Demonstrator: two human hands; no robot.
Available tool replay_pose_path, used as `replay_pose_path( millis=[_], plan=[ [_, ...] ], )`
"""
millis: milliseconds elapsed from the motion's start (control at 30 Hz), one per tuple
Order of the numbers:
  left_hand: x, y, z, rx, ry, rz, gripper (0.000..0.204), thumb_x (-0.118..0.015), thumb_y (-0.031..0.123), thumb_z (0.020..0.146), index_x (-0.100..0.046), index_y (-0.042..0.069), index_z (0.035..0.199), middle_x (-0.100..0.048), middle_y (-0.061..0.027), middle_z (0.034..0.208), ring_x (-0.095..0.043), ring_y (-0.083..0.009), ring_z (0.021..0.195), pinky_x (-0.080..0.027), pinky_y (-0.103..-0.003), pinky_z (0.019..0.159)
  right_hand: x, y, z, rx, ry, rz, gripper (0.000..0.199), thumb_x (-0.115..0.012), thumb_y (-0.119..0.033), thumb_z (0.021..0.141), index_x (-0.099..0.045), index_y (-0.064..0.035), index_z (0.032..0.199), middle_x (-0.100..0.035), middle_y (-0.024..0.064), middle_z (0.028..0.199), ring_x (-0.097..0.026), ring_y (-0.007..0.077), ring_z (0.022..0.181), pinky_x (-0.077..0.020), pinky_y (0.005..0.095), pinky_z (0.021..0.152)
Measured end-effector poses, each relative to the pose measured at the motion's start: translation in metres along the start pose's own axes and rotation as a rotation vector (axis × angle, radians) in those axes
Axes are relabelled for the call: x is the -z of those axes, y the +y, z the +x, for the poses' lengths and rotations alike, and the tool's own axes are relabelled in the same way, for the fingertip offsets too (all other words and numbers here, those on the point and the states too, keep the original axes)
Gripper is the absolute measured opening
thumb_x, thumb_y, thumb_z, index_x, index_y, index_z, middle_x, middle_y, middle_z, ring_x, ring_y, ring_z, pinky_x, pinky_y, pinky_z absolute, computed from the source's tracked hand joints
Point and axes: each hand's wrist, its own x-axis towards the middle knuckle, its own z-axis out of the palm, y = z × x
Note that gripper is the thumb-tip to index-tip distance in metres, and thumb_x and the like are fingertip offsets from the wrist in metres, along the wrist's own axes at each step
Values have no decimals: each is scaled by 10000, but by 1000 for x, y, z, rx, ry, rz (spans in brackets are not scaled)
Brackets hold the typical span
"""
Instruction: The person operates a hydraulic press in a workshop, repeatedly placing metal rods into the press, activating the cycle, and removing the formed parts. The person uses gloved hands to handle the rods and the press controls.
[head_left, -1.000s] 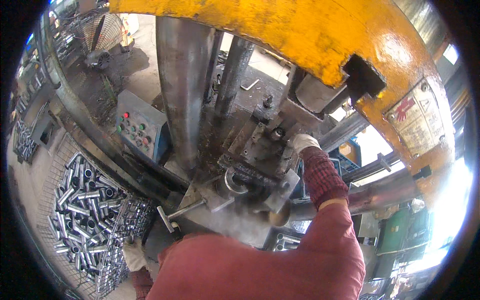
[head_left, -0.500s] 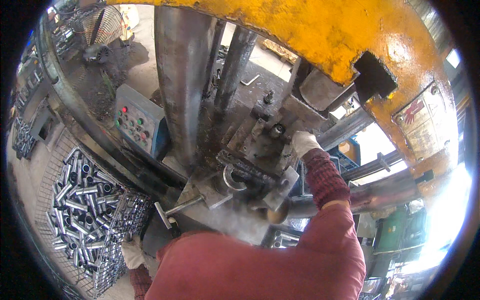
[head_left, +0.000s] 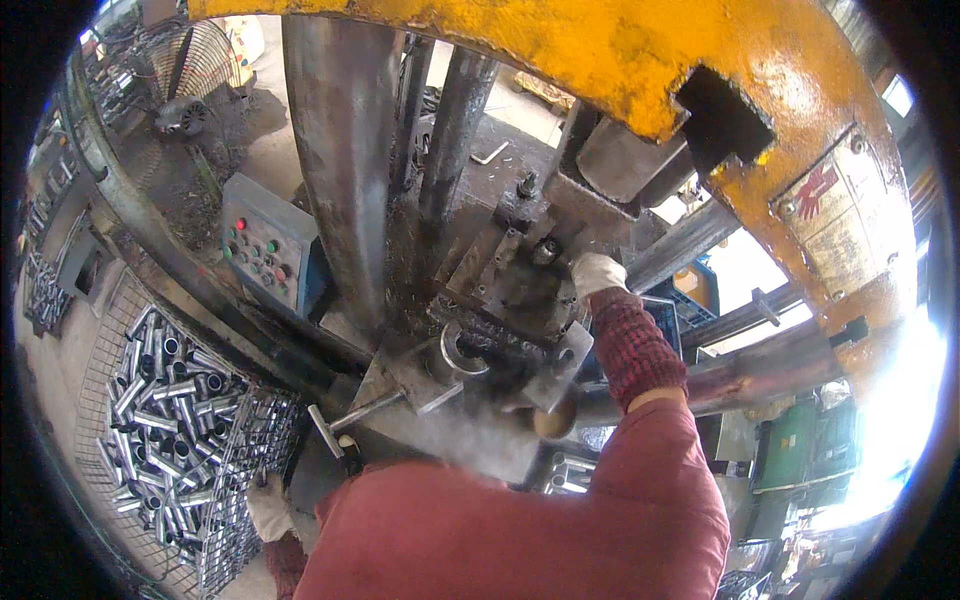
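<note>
My right hand [head_left: 598,274], in a pale work glove, reaches to the right side of the dark metal die block [head_left: 520,285] on the press bed. Its fingers look curled, and what they may hold is hidden. A short round dark fitting [head_left: 545,251] stands on the die just left of the glove. My left hand [head_left: 268,510], also gloved, is low at the left beside the rim of a wire basket [head_left: 238,450]. Its fingers are mostly hidden, with something dark at their tips. Many shiny metal tubes [head_left: 165,420] fill the basket.
A yellow press frame [head_left: 600,50] arches overhead, with thick steel columns [head_left: 345,150] behind the die. A control box [head_left: 270,250] with coloured buttons stands left. Nearer me are a T-shaped bar [head_left: 365,410] and a curved metal clamp [head_left: 458,352]. More tubes [head_left: 568,472] lie near my right elbow.
The view has shifted slightly, so the press appears a little further left and higher. My right hand stays beside the die, and my left hand stays by the basket.
</note>
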Motion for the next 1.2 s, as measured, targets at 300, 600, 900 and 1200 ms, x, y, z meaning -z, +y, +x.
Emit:
replay_pose_path(
  millis=[300,600,900,1200],
  plan=[
    [-10,-51,25,38,-37,82,484,-684,373,1051,-726,-93,1177,-794,-221,950,-731,-309,802,-570,-446,781,-27,5,10,-3,52,-82,261,-700,-156,942,-855,-152,1151,-834,123,1172,-806,362,1093,-655,506,877],
    [-14,-25,21,-176,-77,127,493,-699,387,1049,-716,-86,1185,-788,-213,960,-720,-320,769,-562,-459,730,-15,5,14,-14,87,10,251,-725,-218,951,-863,-134,1144,-826,153,1212,-792,373,1145,-646,495,886],
    [-12,-35,19,35,-67,138,517,-705,390,1062,-707,-94,1244,-804,-224,1071,-753,-332,921,-574,-453,858,-4,-3,10,52,45,-150,232,-687,-198,975,-852,-113,1115,-820,165,1208,-787,375,1171,-646,493,914],
    [-7,-61,22,-206,-71,263,478,-697,375,1047,-714,-97,1124,-766,-269,933,-730,-358,828,-557,-481,777,-17,9,5,2,90,13,246,-701,-222,985,-849,-115,1149,-826,174,1185,-789,393,1149,-646,497,912]
  ],
)
